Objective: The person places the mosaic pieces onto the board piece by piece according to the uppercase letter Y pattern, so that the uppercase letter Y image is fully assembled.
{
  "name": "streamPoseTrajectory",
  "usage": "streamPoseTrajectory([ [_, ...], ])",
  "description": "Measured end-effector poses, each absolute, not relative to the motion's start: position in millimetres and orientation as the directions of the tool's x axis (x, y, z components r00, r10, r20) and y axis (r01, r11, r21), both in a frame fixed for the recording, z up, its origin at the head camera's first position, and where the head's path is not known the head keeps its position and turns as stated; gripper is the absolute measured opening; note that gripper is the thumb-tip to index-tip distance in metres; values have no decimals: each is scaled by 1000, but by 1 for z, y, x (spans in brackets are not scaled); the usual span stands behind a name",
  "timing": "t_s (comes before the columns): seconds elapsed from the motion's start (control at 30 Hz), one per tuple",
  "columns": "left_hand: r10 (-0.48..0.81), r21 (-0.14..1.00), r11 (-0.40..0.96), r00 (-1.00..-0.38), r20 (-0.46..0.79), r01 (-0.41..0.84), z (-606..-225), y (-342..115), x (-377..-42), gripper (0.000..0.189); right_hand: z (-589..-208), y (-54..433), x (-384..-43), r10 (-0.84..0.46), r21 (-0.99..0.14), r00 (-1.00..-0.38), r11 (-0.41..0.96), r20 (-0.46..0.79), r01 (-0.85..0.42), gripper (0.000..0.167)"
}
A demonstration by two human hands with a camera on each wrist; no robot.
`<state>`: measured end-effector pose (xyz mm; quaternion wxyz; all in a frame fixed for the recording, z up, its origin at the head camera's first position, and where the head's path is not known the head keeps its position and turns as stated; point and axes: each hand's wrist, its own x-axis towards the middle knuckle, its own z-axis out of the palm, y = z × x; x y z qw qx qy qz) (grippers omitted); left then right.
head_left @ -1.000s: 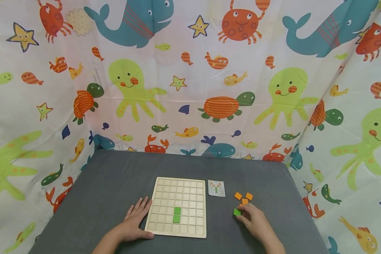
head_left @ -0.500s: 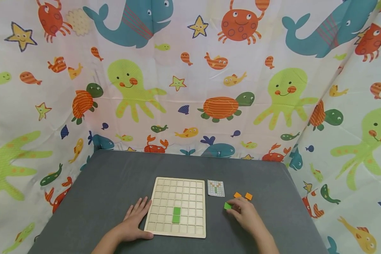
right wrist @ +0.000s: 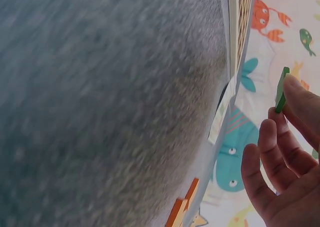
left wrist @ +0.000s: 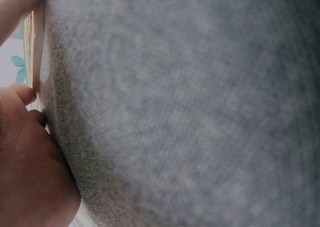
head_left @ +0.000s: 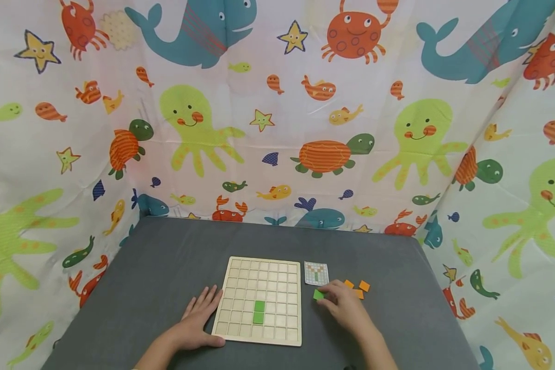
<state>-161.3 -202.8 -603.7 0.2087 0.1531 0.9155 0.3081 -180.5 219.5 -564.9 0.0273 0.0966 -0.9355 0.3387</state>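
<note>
Between thumb and fingertips my right hand [head_left: 345,306] pinches a green square tile [head_left: 318,294], just right of the board. In the right wrist view the thin green tile [right wrist: 282,90] is seen edge-on, raised above the table. A wooden grid board [head_left: 240,288] lies in the middle, with two green tiles [head_left: 259,312] set one above the other in its lower cells. My left hand [head_left: 196,319] rests flat with spread fingers along the board's left edge, its thumb at the lower left corner. The left wrist view shows mostly grey cloth beside this hand.
A small pattern card [head_left: 316,273] with a coloured grid lies right of the board. Several orange tiles [head_left: 364,285] lie beyond the right hand, partly covered by it. A printed curtain [head_left: 268,169] closes off the grey table [head_left: 176,257] at the back and sides.
My right hand has moved left and slightly away from me, carrying the green tile from near the orange tiles toward the board. My left hand has stayed on the board's edge.
</note>
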Motion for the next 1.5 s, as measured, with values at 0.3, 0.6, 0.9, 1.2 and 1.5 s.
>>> streamPoseTrajectory([
  [0.3, 411, 628, 760, -872, -268, 165, -604, -200, -162, 126, -558, 201, -187, -193, -610, -970, 754, 149, -244, 24],
  [0.6, 407, 628, 761, -873, -267, 163, -600, -201, -160, 126, -560, 181, -195, -264, -575, -947, 752, 184, -322, 25],
  [0.9, 404, 624, 766, -873, -274, 158, -602, -202, -160, 127, -561, 163, -202, -312, -561, -930, 743, 194, -366, 25],
  [1.2, 410, 630, 758, -873, -263, 167, -603, -204, -160, 127, -561, 147, -205, -348, -585, -919, 712, 185, -388, 25],
  [1.5, 403, 632, 761, -871, -281, 148, -603, -204, -162, 127, -563, 127, -208, -388, -595, -904, 689, 179, -413, 24],
])
